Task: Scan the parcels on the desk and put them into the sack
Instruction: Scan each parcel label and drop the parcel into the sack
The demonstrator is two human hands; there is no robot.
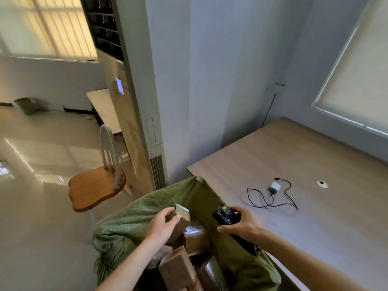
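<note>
While the left hand (162, 224) holds a small brown parcel (181, 220) over the open green sack (134, 219), the right hand (241, 222) grips a black scanner (225, 216) at the sack's 3 o'clock rim. The parcel's fingers-and-thumb grip is curled round its lower end, and its top tilts toward 1 o'clock. More brown parcels (178, 267) lie inside the sack, below both hands. One of them shows a white label (192, 228). At 3 o'clock from the sack is the tabletop (315, 156). On it lie a white charger (274, 187) with a black cord (270, 201), well apart from the hands. At 9 o'clock from the sack stands a chair (97, 185) with a wooden seat.
</note>
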